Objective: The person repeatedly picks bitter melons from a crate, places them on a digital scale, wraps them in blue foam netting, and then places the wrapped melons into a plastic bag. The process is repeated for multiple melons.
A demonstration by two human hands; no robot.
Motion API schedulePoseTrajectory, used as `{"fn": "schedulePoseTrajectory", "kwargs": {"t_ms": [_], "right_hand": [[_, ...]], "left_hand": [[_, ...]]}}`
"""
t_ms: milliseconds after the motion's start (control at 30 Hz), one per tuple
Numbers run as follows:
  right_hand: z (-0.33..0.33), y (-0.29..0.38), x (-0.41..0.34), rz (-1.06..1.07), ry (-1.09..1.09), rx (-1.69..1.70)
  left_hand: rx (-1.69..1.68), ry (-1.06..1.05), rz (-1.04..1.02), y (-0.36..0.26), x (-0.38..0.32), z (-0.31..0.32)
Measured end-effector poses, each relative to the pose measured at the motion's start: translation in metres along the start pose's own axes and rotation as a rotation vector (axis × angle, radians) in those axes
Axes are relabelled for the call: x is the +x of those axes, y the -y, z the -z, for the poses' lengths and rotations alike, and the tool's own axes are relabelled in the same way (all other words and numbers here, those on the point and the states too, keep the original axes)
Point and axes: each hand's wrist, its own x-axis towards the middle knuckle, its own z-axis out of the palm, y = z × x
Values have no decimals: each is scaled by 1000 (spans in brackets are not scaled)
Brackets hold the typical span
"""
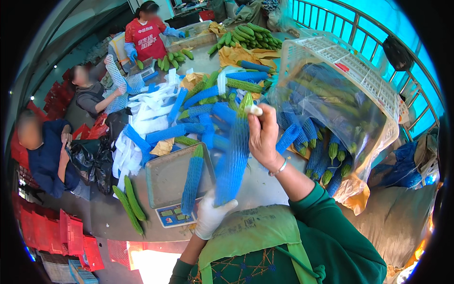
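My left hand, in a white glove, grips the lower end of a long green gourd in a blue foam net sleeve. The gourd stands tilted up, its bare ridged tip showing above the net, slightly blurred. Beside that tip is my bare right hand, fingers curled together. A small white piece shows at its fingertips; whether it is held or worn I cannot tell. Another sleeved gourd lies across a weighing scale left of my hands.
Several sleeved gourds and white strips cover the table's middle. Two bare gourds lie at left. A lined white crate tilts at right, full of gourds. Three co-workers sit or stand opposite, one in a red apron.
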Motion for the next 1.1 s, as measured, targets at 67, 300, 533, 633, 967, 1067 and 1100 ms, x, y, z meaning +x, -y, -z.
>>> {"fn": "schedulePoseTrajectory", "kwargs": {"t_ms": [67, 300, 533, 633, 967, 1067, 1100], "right_hand": [[2, -2, 10, 1, 23, -14], [14, -29, 77, 211, -58, -206], [18, -54, 69, -132, 42, 234], [35, -56, 52, -128, 47, 200], [84, -59, -51, -427, 349, 186], [92, -58, -68, -491, 360, 191], [95, -58, -72, -502, 370, 175]], "left_hand": [[-50, 45, 21, -1, 0, 2], [-356, 130, -33, -17, -10, 9], [-142, 0, -79, 2, -16, 39], [-292, -145, 26, 20, -22, 84], [115, -398, 160, 108, -12, 161], [546, -434, -50, 110, -17, 174], [554, -462, -123, 108, -18, 176]]}}
